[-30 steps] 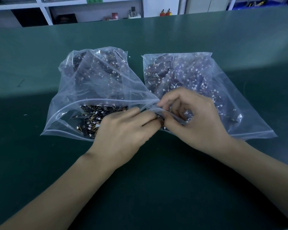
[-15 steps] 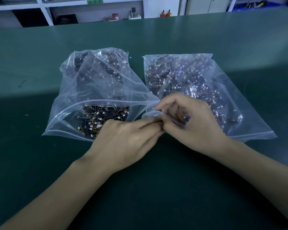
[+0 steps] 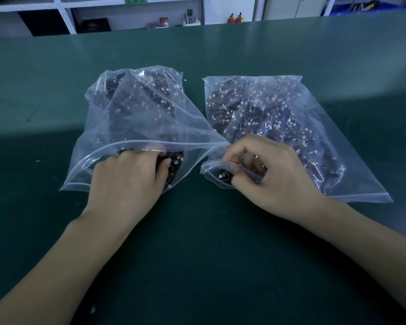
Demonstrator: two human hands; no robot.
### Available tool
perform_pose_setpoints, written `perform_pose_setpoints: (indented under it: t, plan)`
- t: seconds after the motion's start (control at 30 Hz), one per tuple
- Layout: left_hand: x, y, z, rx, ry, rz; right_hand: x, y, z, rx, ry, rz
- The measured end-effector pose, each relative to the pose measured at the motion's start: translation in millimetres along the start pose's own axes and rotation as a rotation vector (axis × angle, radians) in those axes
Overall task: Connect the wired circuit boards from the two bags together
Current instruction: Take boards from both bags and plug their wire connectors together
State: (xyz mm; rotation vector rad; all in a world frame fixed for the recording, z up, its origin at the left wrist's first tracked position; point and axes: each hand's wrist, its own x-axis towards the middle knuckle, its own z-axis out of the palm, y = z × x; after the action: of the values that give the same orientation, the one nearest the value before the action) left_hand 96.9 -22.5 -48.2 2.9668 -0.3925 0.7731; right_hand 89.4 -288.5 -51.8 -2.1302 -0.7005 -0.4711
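Head view: two clear bags side by side on green desk [image 3: 220,266], both full of boards. Left hand [image 3: 127,181] reaching into open left bag [image 3: 131,113], fingers hidden, grip unclear. Right hand [image 3: 274,177] pinching mouth of right bag [image 3: 279,109].

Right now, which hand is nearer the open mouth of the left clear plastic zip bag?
Left. The left hand reaches into the left clear plastic zip bag at its mouth; the right hand is off to its right, fingers curled on the right clear plastic zip bag.
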Motion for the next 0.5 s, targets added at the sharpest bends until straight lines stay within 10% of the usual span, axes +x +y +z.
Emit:
perform_pose_setpoints:
  t: [0.5]
  plan:
    - [0.7, 17.3, -19.6, -0.238, 0.174, 0.057, -1.3, -5.3, -1.1, -0.009, -0.023, 0.066]
